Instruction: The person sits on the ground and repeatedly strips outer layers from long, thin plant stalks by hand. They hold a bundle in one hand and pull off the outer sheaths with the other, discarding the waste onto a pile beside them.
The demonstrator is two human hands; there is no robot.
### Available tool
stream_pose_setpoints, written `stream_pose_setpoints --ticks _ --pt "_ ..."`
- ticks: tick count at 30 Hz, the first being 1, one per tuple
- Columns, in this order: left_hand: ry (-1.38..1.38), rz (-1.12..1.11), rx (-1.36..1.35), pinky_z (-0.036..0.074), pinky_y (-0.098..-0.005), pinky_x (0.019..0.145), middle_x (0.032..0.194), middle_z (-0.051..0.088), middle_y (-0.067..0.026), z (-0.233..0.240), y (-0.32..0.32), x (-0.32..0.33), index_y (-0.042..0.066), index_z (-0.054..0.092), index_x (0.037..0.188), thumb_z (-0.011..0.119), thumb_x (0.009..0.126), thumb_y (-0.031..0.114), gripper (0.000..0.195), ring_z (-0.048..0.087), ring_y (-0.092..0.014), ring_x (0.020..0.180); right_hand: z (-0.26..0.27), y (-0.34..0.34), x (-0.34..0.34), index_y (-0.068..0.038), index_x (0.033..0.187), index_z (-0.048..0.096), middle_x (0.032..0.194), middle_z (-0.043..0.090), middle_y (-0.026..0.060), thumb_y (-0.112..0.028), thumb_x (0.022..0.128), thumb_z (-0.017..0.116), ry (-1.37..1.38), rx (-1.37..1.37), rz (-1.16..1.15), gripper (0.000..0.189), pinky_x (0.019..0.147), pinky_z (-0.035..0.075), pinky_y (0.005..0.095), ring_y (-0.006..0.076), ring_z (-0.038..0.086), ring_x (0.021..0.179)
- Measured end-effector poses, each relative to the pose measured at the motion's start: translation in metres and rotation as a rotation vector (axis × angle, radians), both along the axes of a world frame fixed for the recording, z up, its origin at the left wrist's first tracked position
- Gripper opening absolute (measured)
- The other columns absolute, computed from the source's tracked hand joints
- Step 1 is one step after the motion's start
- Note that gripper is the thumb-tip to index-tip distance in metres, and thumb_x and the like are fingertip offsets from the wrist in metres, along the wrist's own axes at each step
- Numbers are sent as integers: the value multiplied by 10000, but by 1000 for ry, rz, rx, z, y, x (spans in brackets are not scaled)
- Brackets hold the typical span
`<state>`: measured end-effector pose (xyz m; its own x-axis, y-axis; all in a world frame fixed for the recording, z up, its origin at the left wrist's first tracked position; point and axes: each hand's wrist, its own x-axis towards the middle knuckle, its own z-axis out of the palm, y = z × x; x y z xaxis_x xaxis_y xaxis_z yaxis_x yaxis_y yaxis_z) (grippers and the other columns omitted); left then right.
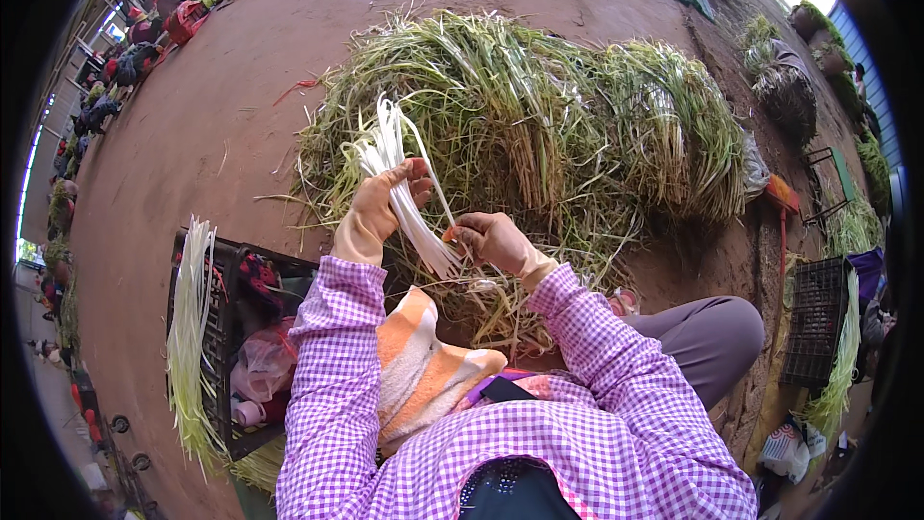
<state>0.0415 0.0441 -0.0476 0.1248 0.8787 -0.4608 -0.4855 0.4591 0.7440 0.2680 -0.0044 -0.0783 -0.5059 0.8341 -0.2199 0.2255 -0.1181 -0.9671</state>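
My left hand [379, 206] is closed around a bundle of white chive-like stalks [415, 224]. The bundle slants, with its cut-looking ends towards my lap. Between thumb and fingers, my right hand [502, 242] pinches the lower end of one stalk [427, 152] that bows out from the bundle. Something orange [450, 234] shows at its fingertips. Just beyond both hands lies a big heap of green leafy stalks [462, 108] with brownish lower ends. Loose straw-like peelings [505, 310] litter the ground below my right hand. An orange and white towel [419, 368] covers part of my lap.
At my left stands a black plastic crate [224, 347] holding bags, with pale stalks [189, 347] draped over its rim. Another crate [812, 321] is at the right, near a red-handled orange dustpan or broom [782, 195]. People and more heaps line the left rim.
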Motion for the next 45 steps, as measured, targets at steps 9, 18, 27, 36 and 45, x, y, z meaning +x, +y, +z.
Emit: stream_pose_setpoints --ticks 9,18,27,36,45 --pt "82 276 307 480 -228 544 776 636 -9 31 -7 13 38 637 1202 541 1013 323 355 535 -50 580 -42 45 53 -65 1164 674 1055 716 83 -173 963 620 243 -34 -512 234 661 586 237 126 670 760" --pt "-407 14 308 553 -312 723 1118 696 -169 29 9 20 -69 519 1298 637 922 60 415 674 -148 753 -85 163 114 -73 1237 638 1180 680 153 -202 933 657 -898 -110 -506 331 966 502 404 283 655 1085" --pt "-21 96 255 539 -272 602 926 699 -118 37 -1 10 -12 554 1291 578 992 175 353 580 -93 597 -4 77 32 -95 1259 639 1084 709 158 -234 934 662 -605 -40 -58 354 836 560 391 241 686 954" --pt "396 86 126 519 -220 539 917 714 -62 15 -14 15 61 712 1092 665 938 202 214 562 -83 595 -5 22 7 -63 1142 705 788 706 19 -179 939 666 -113 74 -110 237 607 503 263 71 582 654" --pt "408 24 -96 461 -268 517 797 705 -66 8 -25 19 12 753 981 768 844 142 190 569 -125 585 -20 4 -8 -89 1152 716 814 689 -21 -158 946 666 140 -71 -115 223 574 472 227 33 531 651"
